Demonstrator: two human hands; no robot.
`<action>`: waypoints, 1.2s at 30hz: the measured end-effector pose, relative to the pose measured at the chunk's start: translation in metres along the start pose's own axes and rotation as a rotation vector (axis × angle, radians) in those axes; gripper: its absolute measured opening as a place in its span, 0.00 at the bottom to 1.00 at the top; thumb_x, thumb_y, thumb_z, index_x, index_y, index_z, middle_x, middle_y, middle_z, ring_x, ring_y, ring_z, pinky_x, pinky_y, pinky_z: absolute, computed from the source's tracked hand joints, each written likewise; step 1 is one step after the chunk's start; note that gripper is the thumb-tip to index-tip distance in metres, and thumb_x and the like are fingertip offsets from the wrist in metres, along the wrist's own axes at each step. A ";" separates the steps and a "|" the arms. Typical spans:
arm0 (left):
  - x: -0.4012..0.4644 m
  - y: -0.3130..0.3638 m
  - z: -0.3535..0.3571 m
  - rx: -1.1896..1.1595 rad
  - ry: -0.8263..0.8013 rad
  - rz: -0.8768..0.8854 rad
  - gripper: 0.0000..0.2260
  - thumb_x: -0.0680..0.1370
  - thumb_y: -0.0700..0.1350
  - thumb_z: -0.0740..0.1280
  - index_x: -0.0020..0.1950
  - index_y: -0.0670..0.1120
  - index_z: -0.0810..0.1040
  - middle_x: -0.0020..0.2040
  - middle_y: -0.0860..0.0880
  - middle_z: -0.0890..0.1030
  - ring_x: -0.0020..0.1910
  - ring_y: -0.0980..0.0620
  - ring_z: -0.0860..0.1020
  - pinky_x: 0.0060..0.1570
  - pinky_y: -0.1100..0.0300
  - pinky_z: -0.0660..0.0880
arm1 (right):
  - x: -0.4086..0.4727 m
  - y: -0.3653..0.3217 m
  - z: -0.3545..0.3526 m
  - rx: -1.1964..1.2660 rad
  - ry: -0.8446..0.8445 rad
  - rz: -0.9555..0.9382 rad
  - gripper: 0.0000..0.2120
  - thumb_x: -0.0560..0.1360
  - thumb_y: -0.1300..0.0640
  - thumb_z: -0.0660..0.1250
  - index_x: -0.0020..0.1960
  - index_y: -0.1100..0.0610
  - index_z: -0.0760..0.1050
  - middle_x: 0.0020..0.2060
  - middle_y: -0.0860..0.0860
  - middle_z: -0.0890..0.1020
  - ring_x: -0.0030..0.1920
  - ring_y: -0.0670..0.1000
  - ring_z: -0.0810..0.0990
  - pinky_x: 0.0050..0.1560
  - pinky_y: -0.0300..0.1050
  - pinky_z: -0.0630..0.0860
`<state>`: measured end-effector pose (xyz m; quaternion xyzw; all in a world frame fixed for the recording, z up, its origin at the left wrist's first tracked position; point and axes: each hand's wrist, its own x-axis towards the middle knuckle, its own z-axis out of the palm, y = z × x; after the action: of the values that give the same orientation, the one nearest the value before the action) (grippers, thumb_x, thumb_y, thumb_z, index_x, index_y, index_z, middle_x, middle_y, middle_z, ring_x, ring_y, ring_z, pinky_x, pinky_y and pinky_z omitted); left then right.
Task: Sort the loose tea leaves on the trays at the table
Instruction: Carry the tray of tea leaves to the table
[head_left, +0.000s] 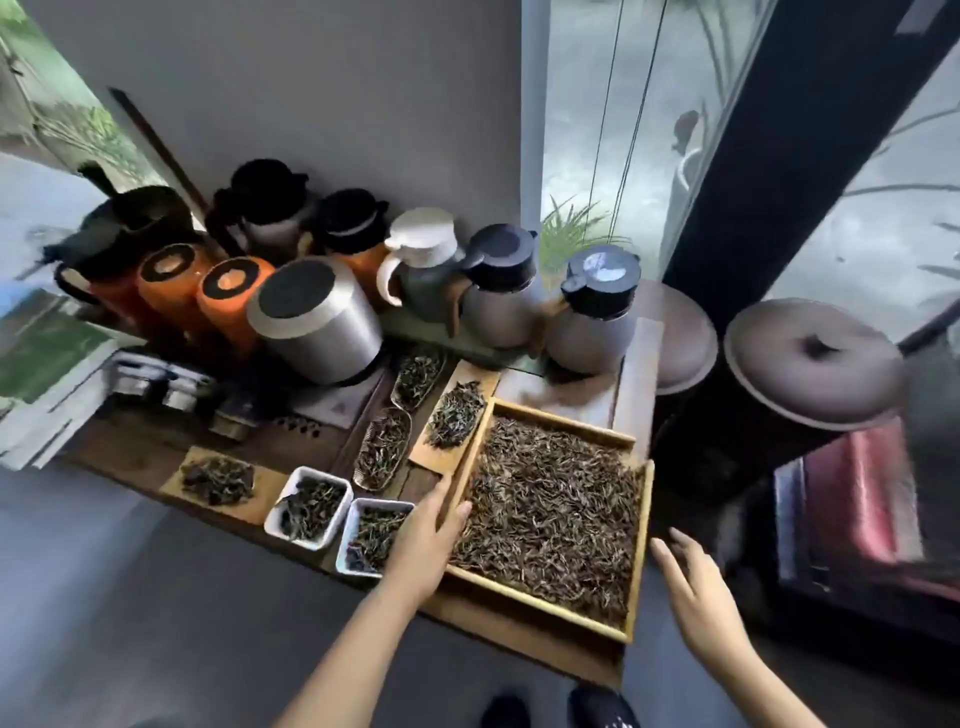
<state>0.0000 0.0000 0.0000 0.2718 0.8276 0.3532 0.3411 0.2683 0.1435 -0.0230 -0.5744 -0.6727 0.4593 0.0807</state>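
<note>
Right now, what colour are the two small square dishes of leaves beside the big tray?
White: both small square dishes are white, seen best in the head view.

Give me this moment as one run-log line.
left hand: open, fingers on left rim of big wooden tray | right hand: open, beside tray's right edge, touching nothing | tea leaves: spread across tray

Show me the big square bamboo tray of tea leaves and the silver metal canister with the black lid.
Big square bamboo tray (642, 551), head view, right rim.
Silver metal canister (332, 332), head view, side wall.
</note>
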 end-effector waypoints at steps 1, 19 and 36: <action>0.004 -0.004 0.002 0.025 0.018 0.035 0.23 0.80 0.53 0.62 0.75 0.55 0.64 0.64 0.57 0.73 0.62 0.59 0.72 0.56 0.64 0.68 | -0.001 0.003 0.007 0.031 0.031 -0.005 0.25 0.79 0.45 0.57 0.71 0.57 0.65 0.67 0.57 0.73 0.68 0.54 0.68 0.66 0.51 0.65; 0.018 -0.019 0.040 -0.088 0.122 -0.001 0.21 0.80 0.52 0.61 0.73 0.49 0.68 0.72 0.46 0.70 0.71 0.46 0.65 0.72 0.47 0.60 | 0.000 0.003 0.065 0.443 0.190 -0.049 0.18 0.82 0.52 0.51 0.69 0.52 0.68 0.61 0.46 0.77 0.62 0.44 0.74 0.62 0.42 0.67; -0.018 0.069 -0.015 -0.480 0.182 0.028 0.11 0.79 0.46 0.66 0.59 0.54 0.80 0.52 0.51 0.82 0.51 0.56 0.78 0.50 0.64 0.74 | -0.028 -0.074 -0.020 0.533 0.214 -0.142 0.15 0.81 0.55 0.55 0.64 0.49 0.75 0.57 0.45 0.81 0.59 0.40 0.77 0.61 0.41 0.70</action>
<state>0.0139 0.0237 0.0678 0.1615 0.7436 0.5673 0.3149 0.2392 0.1363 0.0528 -0.5296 -0.5545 0.5499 0.3312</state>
